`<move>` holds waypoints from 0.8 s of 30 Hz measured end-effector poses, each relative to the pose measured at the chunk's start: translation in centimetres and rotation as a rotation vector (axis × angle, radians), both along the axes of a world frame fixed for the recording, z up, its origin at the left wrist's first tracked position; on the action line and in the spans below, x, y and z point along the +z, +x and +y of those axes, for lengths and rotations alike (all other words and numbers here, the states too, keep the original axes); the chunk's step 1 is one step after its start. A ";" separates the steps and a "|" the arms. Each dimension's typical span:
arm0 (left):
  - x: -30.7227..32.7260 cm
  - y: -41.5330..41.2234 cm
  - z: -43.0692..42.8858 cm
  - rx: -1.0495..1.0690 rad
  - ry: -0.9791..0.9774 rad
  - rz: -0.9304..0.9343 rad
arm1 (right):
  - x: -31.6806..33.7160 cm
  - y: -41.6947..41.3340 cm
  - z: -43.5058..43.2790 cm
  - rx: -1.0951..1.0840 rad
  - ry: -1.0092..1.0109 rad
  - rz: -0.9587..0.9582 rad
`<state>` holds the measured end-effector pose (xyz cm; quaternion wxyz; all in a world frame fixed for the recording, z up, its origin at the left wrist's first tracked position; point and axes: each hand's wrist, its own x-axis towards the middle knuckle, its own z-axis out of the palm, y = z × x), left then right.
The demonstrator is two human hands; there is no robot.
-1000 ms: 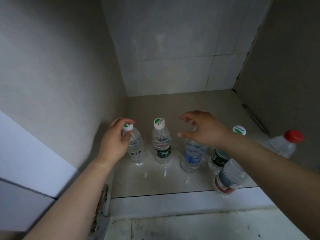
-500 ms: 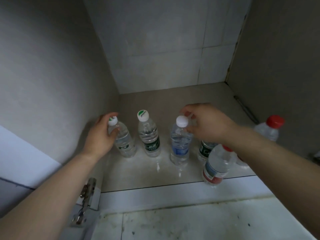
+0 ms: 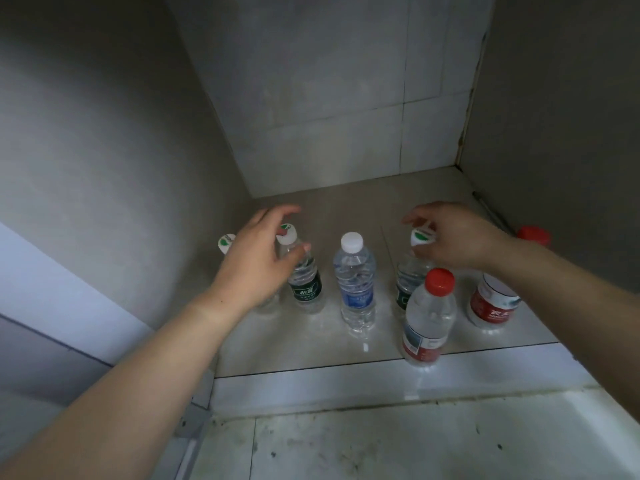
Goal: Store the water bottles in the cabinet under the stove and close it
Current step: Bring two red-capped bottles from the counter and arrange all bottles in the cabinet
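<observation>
Inside the cabinet now — six water bottles stand upright on its tiled floor, near the front edge. From the left wall: one green-and-white-capped bottle mostly hidden behind the left hand, a dark-green-labelled bottle, a blue-labelled bottle with a plain white cap, another green-labelled bottle, and a red-labelled bottle under the right forearm. A second red-capped bottle stands forward of the row, just beside the floor's front edge.

Left hand: open, fingers curled loosely over the cap of the dark-green-labelled bottle, thumb against its shoulder — not a closed grasp. Right hand: fingertips pinching the white cap of the right green-labelled bottle.

Step in hand, by my reading: straightening the row, not loading. Storage looks nearly done.

Next move calls for pushing the forward red-capped bottle back clear of the edge, then withdrawing both arms without knocking caps, then swinging the door shut. Door itself not clearly in view; a hinge shows at lower left.
</observation>
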<state>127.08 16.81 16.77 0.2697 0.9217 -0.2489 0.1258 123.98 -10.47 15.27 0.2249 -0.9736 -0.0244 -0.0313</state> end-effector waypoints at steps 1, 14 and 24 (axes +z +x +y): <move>-0.4 0.0 -1.0 -0.018 0.011 0.012 | 0.0 0.0 -0.3 -0.016 0.007 0.013; -6.5 0.5 -6.7 -0.009 -0.318 0.262 | 0.1 0.4 -0.7 -0.044 0.184 0.057; -4.7 -0.5 -0.3 0.132 -0.458 0.309 | 1.7 3.3 3.7 -0.006 0.204 -0.023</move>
